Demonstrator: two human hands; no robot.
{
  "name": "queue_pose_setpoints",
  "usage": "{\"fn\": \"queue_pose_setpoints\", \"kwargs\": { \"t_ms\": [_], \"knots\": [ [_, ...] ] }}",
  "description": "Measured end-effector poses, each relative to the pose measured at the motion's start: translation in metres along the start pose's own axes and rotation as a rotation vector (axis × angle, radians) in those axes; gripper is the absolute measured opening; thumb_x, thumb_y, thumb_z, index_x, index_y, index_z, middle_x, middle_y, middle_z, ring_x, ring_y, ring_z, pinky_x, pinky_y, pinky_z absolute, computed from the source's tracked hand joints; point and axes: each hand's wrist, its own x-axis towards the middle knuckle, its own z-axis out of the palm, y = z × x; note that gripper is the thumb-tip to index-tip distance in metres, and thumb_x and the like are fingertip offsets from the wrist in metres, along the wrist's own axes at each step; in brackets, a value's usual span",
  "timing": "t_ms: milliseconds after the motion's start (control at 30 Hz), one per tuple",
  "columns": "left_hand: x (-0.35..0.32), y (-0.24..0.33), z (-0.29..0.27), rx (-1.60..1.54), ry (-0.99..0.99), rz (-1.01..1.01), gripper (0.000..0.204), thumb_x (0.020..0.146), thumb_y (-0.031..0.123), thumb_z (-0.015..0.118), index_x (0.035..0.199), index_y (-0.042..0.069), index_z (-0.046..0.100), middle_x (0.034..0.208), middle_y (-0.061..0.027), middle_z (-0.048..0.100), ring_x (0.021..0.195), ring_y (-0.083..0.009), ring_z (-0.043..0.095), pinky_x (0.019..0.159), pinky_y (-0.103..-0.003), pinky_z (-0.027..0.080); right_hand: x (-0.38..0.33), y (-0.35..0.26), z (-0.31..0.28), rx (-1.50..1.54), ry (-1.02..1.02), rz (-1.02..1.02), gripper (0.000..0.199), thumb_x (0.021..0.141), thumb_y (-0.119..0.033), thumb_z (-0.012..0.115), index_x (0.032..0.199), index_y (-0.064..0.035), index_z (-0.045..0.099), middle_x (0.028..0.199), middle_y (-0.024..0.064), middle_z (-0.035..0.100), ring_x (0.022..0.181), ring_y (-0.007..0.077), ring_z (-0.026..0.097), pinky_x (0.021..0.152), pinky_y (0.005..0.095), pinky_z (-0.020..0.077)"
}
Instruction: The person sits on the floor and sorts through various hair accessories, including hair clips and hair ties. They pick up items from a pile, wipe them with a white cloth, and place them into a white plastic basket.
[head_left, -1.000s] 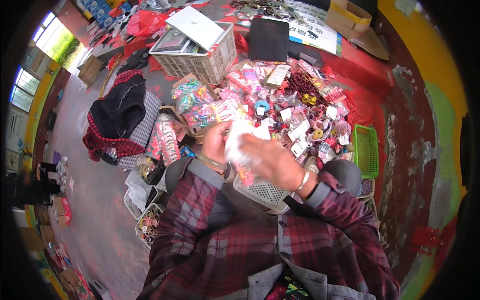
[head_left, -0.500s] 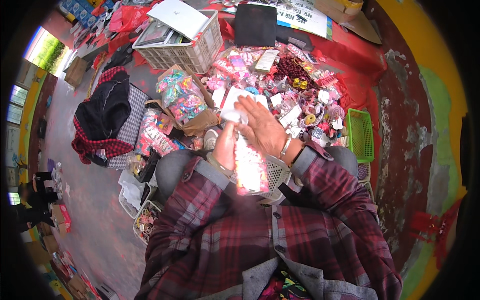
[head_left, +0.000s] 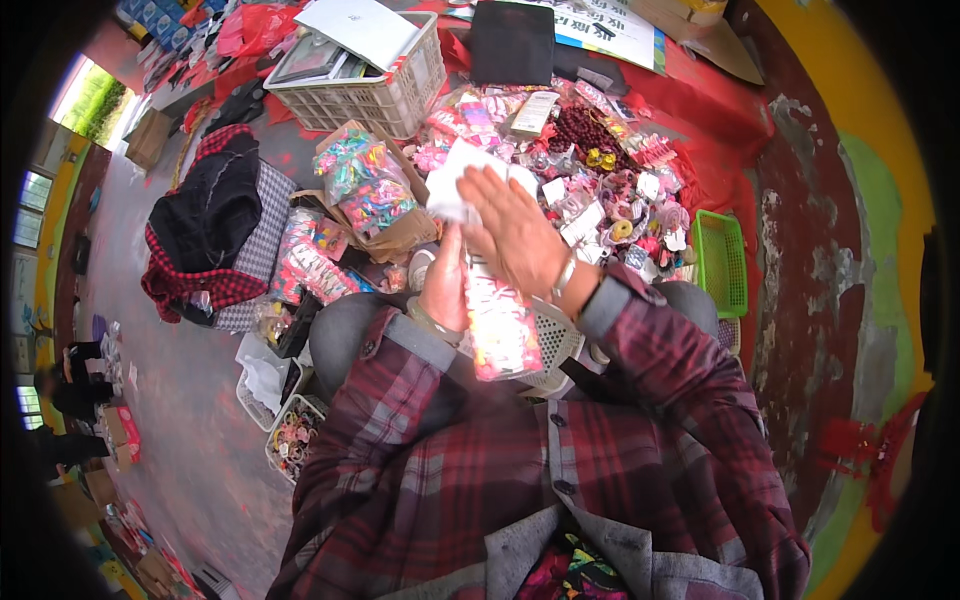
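Observation:
A long clear plastic bag (head_left: 504, 332) with pink and multicoloured small pieces hangs upright in front of my lap, its lower half bright with glare. My left hand (head_left: 444, 292) grips its upper part, thumb up along the side and the other fingers mostly hidden behind it. Above the hands a white sheet-like piece (head_left: 452, 180) sticks out; whether it is the bag's top cannot be made out. My right hand (head_left: 520, 238) lies flat across the upper bag and the white piece, fingers stretched out and slightly blurred. Under the bag a pale perforated basket (head_left: 555, 350) sits between my knees.
Ahead lies a heap of packaged hair accessories (head_left: 620, 225) on red cloth. An open carton (head_left: 405, 235) holds bags of colourful pieces. Behind stands a white crate (head_left: 400, 100); a green basket (head_left: 720, 265) is at right. Dark clothing (head_left: 205, 205) covers a checked box at left.
My right hand has slid a little left and up over the white piece, which now shows more to the left. The left hand keeps its hold on the bag.

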Motion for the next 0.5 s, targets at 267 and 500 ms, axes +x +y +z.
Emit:
{"fn": "queue_pose_setpoints", "kwargs": {
  "t_ms": [267, 500],
  "knots": [
    [0.010, 0.036, -0.035, -0.111, -0.008, 0.152, 0.068, 0.089, 0.060, 0.035, 0.126, 0.004, 0.045, 0.117, -0.0149, 0.055, 0.107, -0.0286, 0.054, 0.097, -0.048, 0.038, -0.055, -0.047, 0.000, 0.251, -0.236, -0.183, 0.060, 0.084, -0.018, 0.054, 0.137, -0.0015, 0.030, 0.143, 0.0196, 0.027, 0.134, 0.0335, 0.025, 0.108, 0.0464, 0.0216],
    [0.005, 0.028, -0.018, -0.202, -0.087, 0.195, 0.061, 0.092, 0.053, 0.034, 0.127, 0.004, 0.043, 0.117, -0.0154, 0.054, 0.109, -0.0293, 0.053, 0.098, -0.047, 0.038, -0.055, -0.043, -0.006, 0.112, -0.232, -0.206, 0.060, 0.085, -0.024, 0.054, 0.138, -0.0086, 0.032, 0.144, 0.0169, 0.027, 0.133, 0.0313, 0.028, 0.107, 0.0467, 0.0237]
  ]
}}
